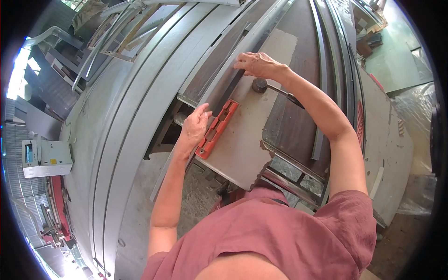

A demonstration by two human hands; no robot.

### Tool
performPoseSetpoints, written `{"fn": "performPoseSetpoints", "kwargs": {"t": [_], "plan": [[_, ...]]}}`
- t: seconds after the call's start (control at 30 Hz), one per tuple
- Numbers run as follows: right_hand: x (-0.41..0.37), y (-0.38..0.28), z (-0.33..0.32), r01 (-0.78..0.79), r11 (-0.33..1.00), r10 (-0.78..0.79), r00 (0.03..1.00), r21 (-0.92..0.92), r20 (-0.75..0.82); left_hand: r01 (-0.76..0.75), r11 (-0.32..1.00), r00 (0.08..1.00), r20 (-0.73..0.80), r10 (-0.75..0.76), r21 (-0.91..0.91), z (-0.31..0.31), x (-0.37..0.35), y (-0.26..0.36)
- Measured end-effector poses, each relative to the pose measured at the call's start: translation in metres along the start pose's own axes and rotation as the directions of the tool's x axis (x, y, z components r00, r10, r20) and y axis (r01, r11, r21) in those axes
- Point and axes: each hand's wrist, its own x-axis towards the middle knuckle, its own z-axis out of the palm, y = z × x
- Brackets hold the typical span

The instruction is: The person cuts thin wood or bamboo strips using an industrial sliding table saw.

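Observation:
A long grey metal profile lies slantwise across the work surface, running from the top of the view down toward the lower left. My right hand is closed over its edge with curled fingers, farther up its length. Lower down, my left hand grips the same profile, its fingers bent around the side. Right beside my left hand, a red spirit level lies along the profile. A mallet with a dark round head rests on the worn board just below my right hand, its handle passing under my right forearm.
Long grey panels stretch along the left. More metal strips lie on the brown sheet to the right. A white box-shaped machine stands at the far left. Clear plastic wrap hangs at the far right.

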Motion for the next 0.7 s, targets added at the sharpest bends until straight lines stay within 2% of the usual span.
{"fn": "performPoseSetpoints", "kwargs": {"t": [0.07, 0.27, 0.4, 0.47, 0.53, 0.57, 0.67, 0.7], "plan": [[-0.001, 0.006, 0.001, -0.012, 1.0, 0.012, 1.0, -0.001, -0.026, -0.02, 1.0, 1.0, -0.001, 0.02, -0.012, 0.005, 0.009, 0.005], [-0.004, 0.01, -0.004, -0.054, 0.998, 0.053, 0.998, 0.039, 0.032, -0.089, 0.996, 0.996, -0.009, 0.089, 0.009, 0.02, 0.04, 0.013], [-0.008, 0.025, 0.002, -0.038, 0.998, 0.04, 0.998, 0.05, -0.048, -0.125, 0.992, 0.992, 0.025, 0.124, 0.019, 0.027, 0.06, 0.013], [-0.013, 0.035, -0.006, -0.068, 0.994, 0.068, 0.998, 0.088, 0.008, -0.142, 0.99, 0.988, 0.058, 0.141, 0.016, 0.035, 0.068, 0.028], [-0.027, 0.047, -0.011, -0.143, 0.986, 0.143, 0.99, 0.086, 0.009, -0.084, 0.996, 0.991, 0.102, 0.081, 0.024, 0.045, 0.066, 0.059], [-0.034, 0.054, -0.013, -0.154, 0.987, 0.155, 0.988, 0.045, -0.023, -0.244, 0.967, 0.969, 0.062, 0.24, 0.068, 0.051, 0.076, 0.055], [-0.062, 0.059, -0.024, -0.194, 0.98, 0.192, 0.98, -0.037, -0.049, -0.286, 0.953, 0.954, 0.129, 0.272, 0.105, 0.055, 0.075, 0.097], [-0.072, 0.061, -0.026, -0.176, 0.984, 0.173, 0.981, -0.034, -0.092, -0.241, 0.967, 0.959, 0.172, 0.223, 0.087, 0.055, 0.07, 0.113]]}}
